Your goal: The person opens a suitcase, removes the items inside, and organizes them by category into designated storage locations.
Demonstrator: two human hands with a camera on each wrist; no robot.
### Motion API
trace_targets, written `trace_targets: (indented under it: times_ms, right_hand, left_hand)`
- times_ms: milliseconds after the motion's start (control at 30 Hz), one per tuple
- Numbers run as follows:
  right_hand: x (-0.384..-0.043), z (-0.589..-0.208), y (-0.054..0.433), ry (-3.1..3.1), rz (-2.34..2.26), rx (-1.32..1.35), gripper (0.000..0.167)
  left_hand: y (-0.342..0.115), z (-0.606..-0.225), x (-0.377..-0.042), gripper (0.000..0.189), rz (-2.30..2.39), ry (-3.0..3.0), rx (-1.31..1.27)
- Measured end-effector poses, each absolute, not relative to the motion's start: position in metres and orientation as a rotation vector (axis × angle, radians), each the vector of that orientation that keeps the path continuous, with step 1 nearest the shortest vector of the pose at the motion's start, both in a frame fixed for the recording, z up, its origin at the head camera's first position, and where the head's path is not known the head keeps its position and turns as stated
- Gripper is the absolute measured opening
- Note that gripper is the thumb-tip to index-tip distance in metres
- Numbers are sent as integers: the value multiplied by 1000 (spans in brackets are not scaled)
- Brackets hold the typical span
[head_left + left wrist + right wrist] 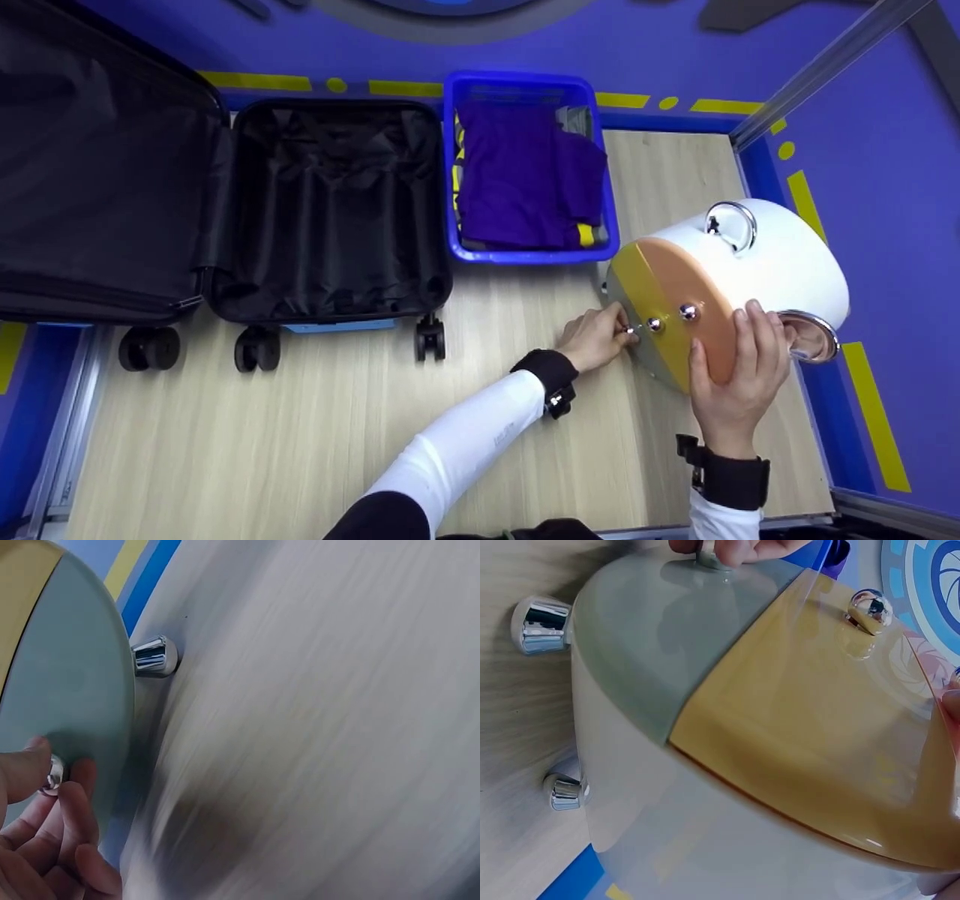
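Note:
A white rounded box (pixel 787 255) stands on the wooden table at the right. Its front is split into an orange panel (pixel 679 277), a yellow panel (pixel 795 735) and a grey-green panel (pixel 79 667), each with a chrome knob. My left hand (pixel 595 335) pinches the grey-green panel's knob (pixel 54 774) between thumb and fingers. Spread across the orange panel, my right hand (pixel 742 375) rests with its fingers reaching over the edge onto the white side. A chrome ring handle (pixel 735 225) sits on top, and short chrome feet (pixel 541 626) stick out below the box.
Behind the left hand, a blue basket (pixel 534 256) holds folded purple cloth (pixel 517 180). An open black suitcase (pixel 330 225) lies at the left, its wheels (pixel 430 337) toward me. Purple-blue walls (pixel 885 247) close in the back and right side.

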State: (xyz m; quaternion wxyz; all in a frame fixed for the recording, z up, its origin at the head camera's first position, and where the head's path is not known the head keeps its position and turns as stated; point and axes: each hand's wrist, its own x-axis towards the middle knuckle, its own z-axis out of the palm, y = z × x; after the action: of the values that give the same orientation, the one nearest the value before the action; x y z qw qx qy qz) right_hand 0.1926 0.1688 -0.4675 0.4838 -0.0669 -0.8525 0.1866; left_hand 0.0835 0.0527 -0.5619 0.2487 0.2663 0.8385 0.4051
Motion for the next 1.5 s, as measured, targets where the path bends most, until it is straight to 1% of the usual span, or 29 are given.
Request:
trace_targets:
  times_ms: [233,433,533,667,800,933,1067,1267,1500]
  right_hand:
    - [195,-467,168,-2088,453,-173,50]
    - [195,-462,162,-2111,450,-254,52]
    - [192,-459,158,-2113,450,-339,51]
    - [183,-453,151,-2147,406,-476,51]
    - [170,-443,141,-2231,307,-606,63]
    - [157,-441,134,-2302,224,-726,73]
    - [151,-446,136,-2282,194,-794,73]
    - [147,-451,163,-2242,212,-710,64]
    - [136,-450,215,-2297,343,-461,62]
  left_hand:
    - [44,-559,84,24,1083,2289,774]
    - [18,-549,84,26,1162,2252,830]
    - [-4,-544,87,28,1178,2245,890]
    - [-46,-538,96,30,1165,2281,962]
    - [-91,-533,105,27,1167,2340,992]
    - [-128,-528,115,24,1221,2353,952]
    - [-157,-526,124,20,1284,2334,870]
    - [-188,-530,133,18,1314,2392,769]
    - [-200,-533,138,18,1329,2413,692]
